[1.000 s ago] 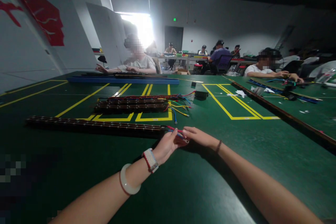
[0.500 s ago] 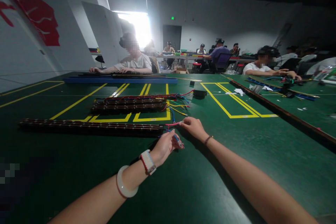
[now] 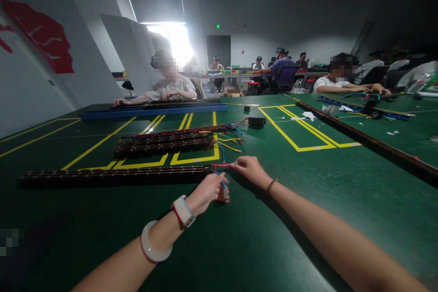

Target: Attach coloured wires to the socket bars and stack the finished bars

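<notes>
Pinched in my right hand (image 3: 252, 170) is the red wire (image 3: 222, 165); my left hand (image 3: 204, 193) loosely grasps the blue wire (image 3: 224, 186). On the green table (image 3: 342, 169), I see the long bar (image 3: 112, 176) roughly parallel to the far edge, both wires at its right end. Nearer that edge lie more bars (image 3: 167, 144) and a black box (image 3: 256, 122).

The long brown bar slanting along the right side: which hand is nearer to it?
Right. The right hand is left of the bar; the left hand is farther off leftward.
</notes>
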The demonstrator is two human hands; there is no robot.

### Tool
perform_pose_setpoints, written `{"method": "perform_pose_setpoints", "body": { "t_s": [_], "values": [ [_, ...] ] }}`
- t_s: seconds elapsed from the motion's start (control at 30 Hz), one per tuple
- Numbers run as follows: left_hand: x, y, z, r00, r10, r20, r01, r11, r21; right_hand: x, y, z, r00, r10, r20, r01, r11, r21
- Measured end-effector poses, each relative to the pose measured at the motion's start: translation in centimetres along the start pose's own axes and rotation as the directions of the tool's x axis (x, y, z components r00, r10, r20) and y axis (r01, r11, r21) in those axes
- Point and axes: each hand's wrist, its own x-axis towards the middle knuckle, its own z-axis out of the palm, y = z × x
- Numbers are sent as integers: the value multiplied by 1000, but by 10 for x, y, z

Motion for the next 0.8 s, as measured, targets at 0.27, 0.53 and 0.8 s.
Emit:
{"method": "perform_pose_setpoints", "body": {
  "t_s": [0.27, 0.53, 0.8],
  "values": [
    [-1, 13, -15, 989, -109, 102, 88, 978, 188, -7, -7, -2, 998, -34, -51, 29, 996, -88],
    [1, 10, -3, 995, -29, 93, 49, 975, -218, -29, -24, -4, 963, -270, -7, 270, 963, -22],
    [8, 3, -2, 999, 21, 32, -11, 956, -295, -27, -18, 7, 989, -144, 35, 147, 986, -80]
  ]
}}
